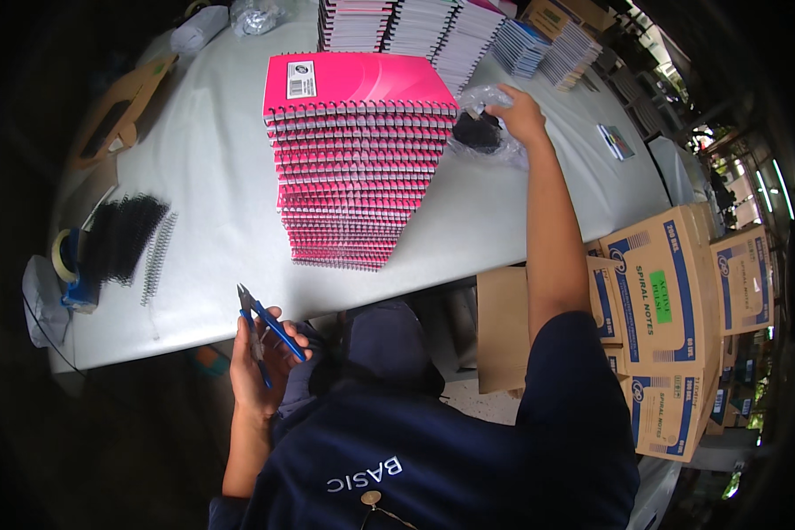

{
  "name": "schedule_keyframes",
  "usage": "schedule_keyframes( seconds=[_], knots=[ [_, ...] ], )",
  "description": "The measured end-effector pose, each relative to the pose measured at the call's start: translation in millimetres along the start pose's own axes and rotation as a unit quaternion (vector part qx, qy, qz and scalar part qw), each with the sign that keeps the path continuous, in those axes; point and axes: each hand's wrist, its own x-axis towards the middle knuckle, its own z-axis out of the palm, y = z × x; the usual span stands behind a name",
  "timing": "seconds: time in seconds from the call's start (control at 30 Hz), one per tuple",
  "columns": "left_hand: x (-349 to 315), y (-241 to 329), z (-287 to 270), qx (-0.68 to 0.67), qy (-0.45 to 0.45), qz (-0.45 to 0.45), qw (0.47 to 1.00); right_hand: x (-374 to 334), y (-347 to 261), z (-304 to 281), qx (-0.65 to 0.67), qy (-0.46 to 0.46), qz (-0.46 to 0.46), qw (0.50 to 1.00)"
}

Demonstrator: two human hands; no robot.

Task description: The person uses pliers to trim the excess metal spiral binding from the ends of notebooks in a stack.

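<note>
In my left hand (261,371), near the table's front edge, is a pair of wire cutters (269,327) with blue handles, its jaws pointing up and slightly apart. My right arm stretches far across the table. The fingers of my right hand (523,117) are closed on the edge of a clear plastic bag (503,152) with something black in it. Between my hands stands a tall stack of pink spiral notebooks (362,168), their coil bindings facing me. The top cover (371,81) carries a white label.
Black binding coils (125,238) lie at the left, near a tape dispenser (79,269). A cardboard piece (137,106) sits behind them. More notebook stacks (415,35) stand at the back. Cardboard cartons (658,291) are piled at my right, beside an open carton (501,327).
</note>
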Motion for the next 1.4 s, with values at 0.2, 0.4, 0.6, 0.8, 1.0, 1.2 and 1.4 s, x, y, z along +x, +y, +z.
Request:
schedule_keyframes(
  seconds=[0.2,0.4,0.6,0.8,1.0,1.2,1.4],
  knots=[
    [3.2,16.9,24.4,0.05,-0.093,0.073,0.992,-54.9,-155.3,-92.2,0.429,0.151,-0.194,0.869],
    [21.9,47.0,98.4,0.052,-0.305,0.137,0.941,-106.9,-244.6,-85.0,0.188,0.027,-0.454,0.87],
    [36.5,50.2,121.5,0.008,-0.333,0.121,0.935,-120.4,-251.4,-78.4,0.286,-0.015,-0.322,0.902],
    [29.7,57.1,117.0,0.283,-0.138,0.274,0.909,-126.5,-253.8,-85.2,0.246,-0.017,-0.326,0.913],
    [29.2,54.5,111.0,0.13,-0.182,0.173,0.959,-126.3,-252.9,-84.9,0.217,-0.007,-0.35,0.911],
    [26.8,53.1,110.3,-0.084,-0.312,0.06,0.944,-126.2,-253.3,-85.0,0.226,-0.007,-0.343,0.912],
    [26.2,55.5,111.0,0.359,-0.033,0.301,0.883,-126.4,-250.1,-84.5,0.218,-0.002,-0.358,0.908]
  ],
)
